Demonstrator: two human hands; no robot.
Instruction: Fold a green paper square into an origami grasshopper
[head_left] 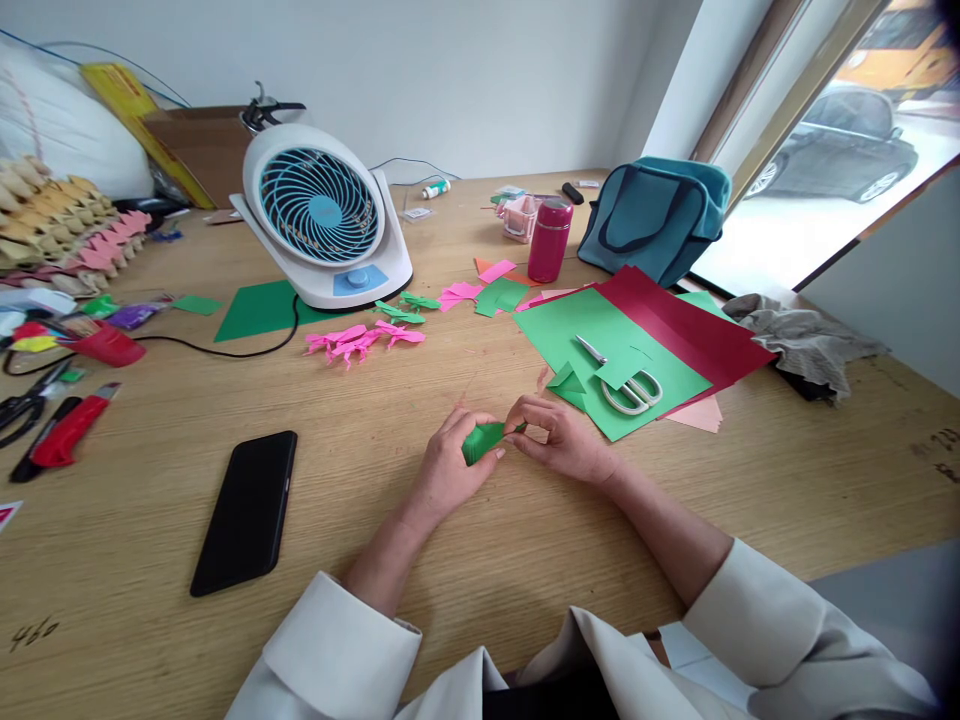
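Note:
Between my two hands is a small folded piece of green paper (481,440), just above the wooden table. My left hand (450,458) is closed on its left side, thumb in front and fingers behind. With thumb and fingertips, my right hand (559,436) pinches the paper's right end. Part of the paper is hidden behind my fingers. Just beyond my right hand lie a folded green paper triangle (568,385) and a pair of scissors (634,393) with pale handles, resting on a green sheet (555,335). A small green piece covers the middle of the scissors.
A white fan (244,160) stands at the back, near pink folded paper figures (364,340) and green ones (401,312). A black phone (246,512) lies at left, beyond it a red cutter (75,428). Red sheets (682,325), a pink flask (550,242) and a blue bag (652,220) are at right.

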